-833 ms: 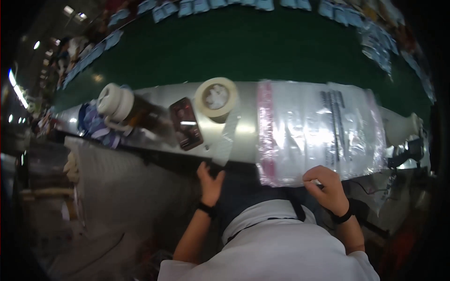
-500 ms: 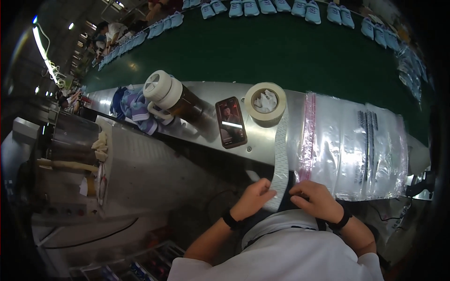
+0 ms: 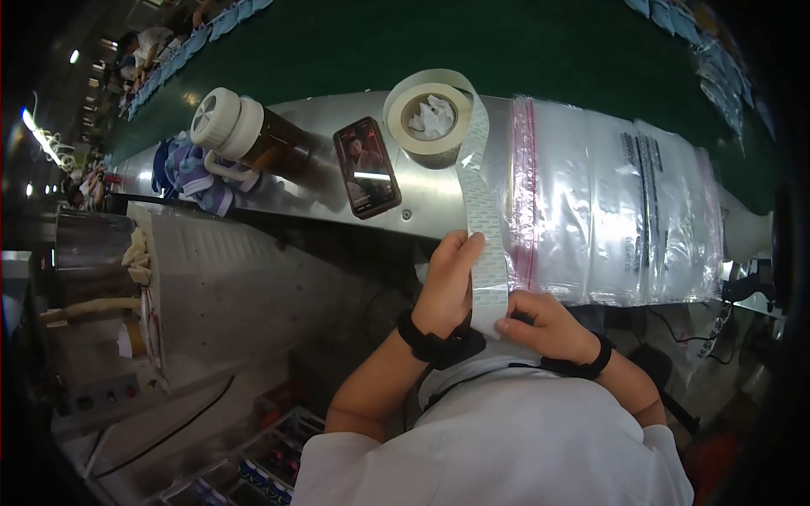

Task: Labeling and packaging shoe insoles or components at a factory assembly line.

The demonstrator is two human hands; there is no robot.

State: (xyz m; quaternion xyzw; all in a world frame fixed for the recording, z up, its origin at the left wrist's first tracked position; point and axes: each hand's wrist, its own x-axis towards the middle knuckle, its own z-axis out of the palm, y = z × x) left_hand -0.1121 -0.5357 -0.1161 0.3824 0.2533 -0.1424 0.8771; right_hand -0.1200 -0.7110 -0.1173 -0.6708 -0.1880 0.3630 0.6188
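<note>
Left hand (image 3: 447, 287) is closed on the label strip (image 3: 483, 228), fingers curled against its left edge with the fingertips at mid-length. Right hand (image 3: 544, 325) pinches the lower end of the same strip between thumb and forefinger, just beside the left hand. Both wrists carry dark bands. The strip is a narrow white backing with small printed labels; it runs taut and nearly upright from the hands to the label roll (image 3: 430, 116), which lies flat on the counter (image 3: 304, 190) with crumpled white material in its core.

The counter is a long brushed-metal ledge, curved by the lens. On it, from left: a blue and white cloth (image 3: 190, 173), a brown bottle (image 3: 253, 142) with a white cap lying on its side and touching the cloth, and a phone (image 3: 367, 167) with a lit screen, lying flat between the bottle and the roll. To the right of the strip lies a stack of clear zip bags (image 3: 616, 211) with a pink seal band, its near edge overhanging the counter.

Behind the counter runs a green conveyor belt (image 3: 439, 38), with pale blue packets (image 3: 228, 18) lined along its far edge. A grey machine housing (image 3: 228, 287) stands at lower left. The room is dim, with scattered ceiling lights at far left
</note>
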